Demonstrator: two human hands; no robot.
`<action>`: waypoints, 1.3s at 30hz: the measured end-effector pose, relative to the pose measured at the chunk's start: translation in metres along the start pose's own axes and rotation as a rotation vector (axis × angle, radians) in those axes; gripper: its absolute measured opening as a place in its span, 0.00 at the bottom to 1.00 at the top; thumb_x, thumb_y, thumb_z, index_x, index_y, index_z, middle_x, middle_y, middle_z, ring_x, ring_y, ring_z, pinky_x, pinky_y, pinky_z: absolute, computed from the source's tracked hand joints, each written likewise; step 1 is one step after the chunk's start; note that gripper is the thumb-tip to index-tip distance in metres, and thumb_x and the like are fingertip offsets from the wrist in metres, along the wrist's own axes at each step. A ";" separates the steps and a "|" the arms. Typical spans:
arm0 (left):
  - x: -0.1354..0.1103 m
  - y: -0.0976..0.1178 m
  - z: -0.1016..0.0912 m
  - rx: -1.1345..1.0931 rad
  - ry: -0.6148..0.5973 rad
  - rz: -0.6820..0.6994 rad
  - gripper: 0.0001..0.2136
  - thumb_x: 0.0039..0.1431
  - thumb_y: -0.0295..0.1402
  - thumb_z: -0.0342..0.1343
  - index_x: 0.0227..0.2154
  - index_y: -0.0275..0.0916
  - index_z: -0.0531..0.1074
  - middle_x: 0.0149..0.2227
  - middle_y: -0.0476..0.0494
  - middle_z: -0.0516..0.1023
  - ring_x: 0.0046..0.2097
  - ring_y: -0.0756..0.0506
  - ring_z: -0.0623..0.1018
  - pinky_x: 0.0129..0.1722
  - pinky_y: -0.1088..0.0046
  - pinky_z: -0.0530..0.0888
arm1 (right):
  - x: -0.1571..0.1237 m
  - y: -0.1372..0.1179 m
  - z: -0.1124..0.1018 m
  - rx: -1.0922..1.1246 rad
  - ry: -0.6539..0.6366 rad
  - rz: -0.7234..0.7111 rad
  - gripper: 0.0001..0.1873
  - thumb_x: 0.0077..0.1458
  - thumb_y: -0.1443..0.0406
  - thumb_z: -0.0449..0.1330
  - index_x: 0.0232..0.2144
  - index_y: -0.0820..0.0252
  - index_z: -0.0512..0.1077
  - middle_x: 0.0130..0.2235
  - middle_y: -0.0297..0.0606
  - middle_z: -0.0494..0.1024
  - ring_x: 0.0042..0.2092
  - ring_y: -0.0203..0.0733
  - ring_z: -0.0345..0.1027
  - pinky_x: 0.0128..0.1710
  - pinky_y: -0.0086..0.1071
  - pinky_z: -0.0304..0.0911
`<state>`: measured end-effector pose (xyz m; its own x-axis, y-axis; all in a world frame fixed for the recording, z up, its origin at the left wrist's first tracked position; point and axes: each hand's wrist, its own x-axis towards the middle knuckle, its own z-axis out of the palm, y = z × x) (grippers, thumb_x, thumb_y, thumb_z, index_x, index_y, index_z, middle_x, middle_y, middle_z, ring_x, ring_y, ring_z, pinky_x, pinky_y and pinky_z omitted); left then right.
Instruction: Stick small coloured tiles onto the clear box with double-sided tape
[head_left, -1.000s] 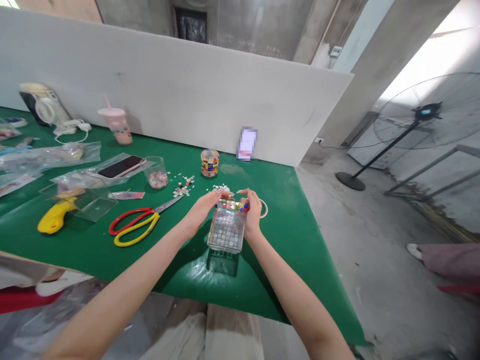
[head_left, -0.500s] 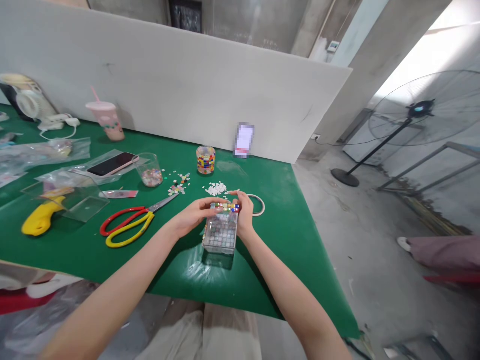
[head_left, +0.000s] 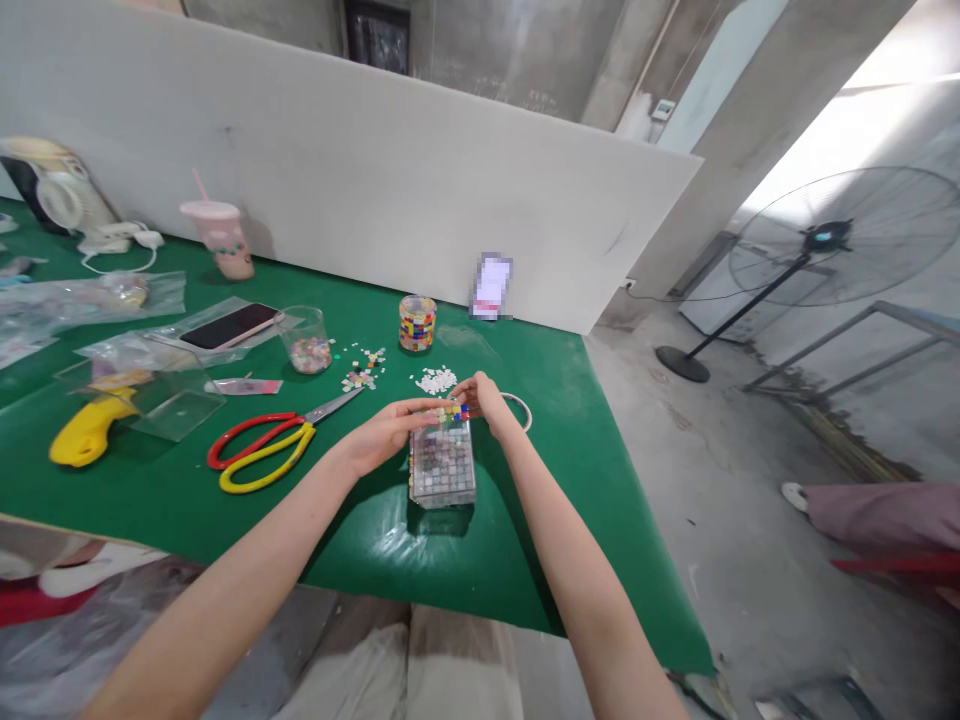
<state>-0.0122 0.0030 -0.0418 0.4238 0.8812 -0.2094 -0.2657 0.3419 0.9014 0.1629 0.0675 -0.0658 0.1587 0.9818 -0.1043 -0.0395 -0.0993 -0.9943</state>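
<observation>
A clear box covered with small square mosaic tiles stands at the middle of the green table, slightly tilted. Colourful tiles line its far upper edge. My left hand grips the box at its far left, fingers laid along that edge. My right hand is bent inward by the far right corner, its fingertips drawn together; whatever they pinch is too small to make out. Just beyond the fingers lies a pile of white tiles. A pale ring lies partly behind my right wrist.
Left of the box are red-and-yellow scissors, a cup of tiles, scattered tiles and a yellow-handled tool. Behind stand a mosaic-covered jar, a propped phone and a pink tumbler. A white board closes the back.
My right hand has shifted away from the box's right side to its far corner, nearer the white tiles. My left hand still holds the box. The view has swung slightly.
</observation>
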 end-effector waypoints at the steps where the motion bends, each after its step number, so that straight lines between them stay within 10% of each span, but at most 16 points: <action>1: 0.000 -0.001 0.000 -0.018 0.017 0.005 0.15 0.45 0.34 0.68 0.38 0.35 0.81 0.40 0.36 0.83 0.39 0.41 0.80 0.39 0.69 0.73 | 0.005 0.000 0.003 -0.050 -0.028 0.014 0.16 0.62 0.60 0.58 0.50 0.62 0.69 0.48 0.42 0.74 0.44 0.43 0.73 0.42 0.41 0.72; 10: 0.000 -0.005 -0.006 -0.088 0.261 0.083 0.03 0.58 0.27 0.60 0.30 0.33 0.73 0.25 0.54 0.74 0.22 0.54 0.70 0.22 0.79 0.67 | 0.007 0.007 0.015 -0.481 -0.173 -0.095 0.13 0.62 0.60 0.58 0.47 0.61 0.71 0.48 0.41 0.75 0.44 0.42 0.72 0.43 0.40 0.71; 16: -0.005 0.008 -0.013 -0.080 0.314 0.048 0.06 0.47 0.25 0.66 0.27 0.34 0.74 0.19 0.57 0.71 0.17 0.56 0.66 0.16 0.82 0.60 | -0.008 0.004 -0.005 -0.727 -0.316 -0.251 0.12 0.62 0.61 0.58 0.46 0.61 0.71 0.47 0.41 0.75 0.43 0.41 0.73 0.42 0.40 0.71; 31: -0.008 0.015 -0.018 -0.346 0.333 0.010 0.04 0.56 0.20 0.59 0.31 0.33 0.73 0.24 0.51 0.76 0.22 0.51 0.75 0.21 0.78 0.72 | -0.087 0.027 -0.029 -1.474 -0.351 -0.266 0.14 0.63 0.60 0.57 0.47 0.62 0.71 0.47 0.41 0.75 0.44 0.42 0.73 0.42 0.41 0.71; 36: -0.029 0.027 -0.007 -0.532 0.280 0.184 0.09 0.63 0.29 0.54 0.27 0.35 0.71 0.15 0.58 0.61 0.17 0.55 0.67 0.25 0.78 0.74 | -0.085 0.028 -0.031 -1.522 -0.367 -0.302 0.13 0.63 0.61 0.58 0.46 0.63 0.71 0.45 0.41 0.76 0.42 0.42 0.73 0.41 0.40 0.72; 39: -0.047 0.031 0.001 -0.587 0.307 0.311 0.11 0.67 0.38 0.51 0.36 0.36 0.72 0.25 0.52 0.71 0.24 0.53 0.72 0.30 0.74 0.75 | -0.082 0.032 -0.036 -1.494 -0.357 -0.315 0.13 0.63 0.61 0.57 0.46 0.63 0.71 0.44 0.41 0.76 0.41 0.41 0.73 0.40 0.39 0.72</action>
<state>-0.0395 -0.0284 -0.0033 0.0143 0.9883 -0.1518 -0.7912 0.1041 0.6026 0.1838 -0.0217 -0.0899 -0.2696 0.9578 -0.1000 0.9589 0.2575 -0.1188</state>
